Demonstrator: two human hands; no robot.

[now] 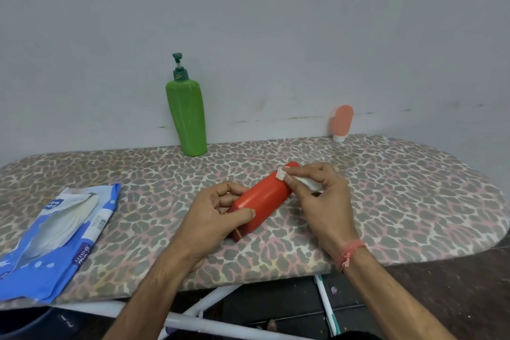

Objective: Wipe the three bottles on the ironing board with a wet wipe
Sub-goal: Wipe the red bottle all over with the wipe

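Note:
A red bottle point(263, 197) lies tilted just above the leopard-print ironing board point(400, 193). My left hand point(212, 215) grips its near end, thumb across the front. My right hand point(323, 196) pinches a white wet wipe point(283, 174) and presses it against the bottle's far end. A tall green pump bottle point(186, 116) stands upright at the board's back edge by the wall. A small peach tube point(343, 122) stands on its white cap at the back right.
A blue and white wet wipe pack point(59, 240) lies flat on the board's left side. A grey wall rises right behind the board. White board legs point(209, 326) and dark floor show below the near edge.

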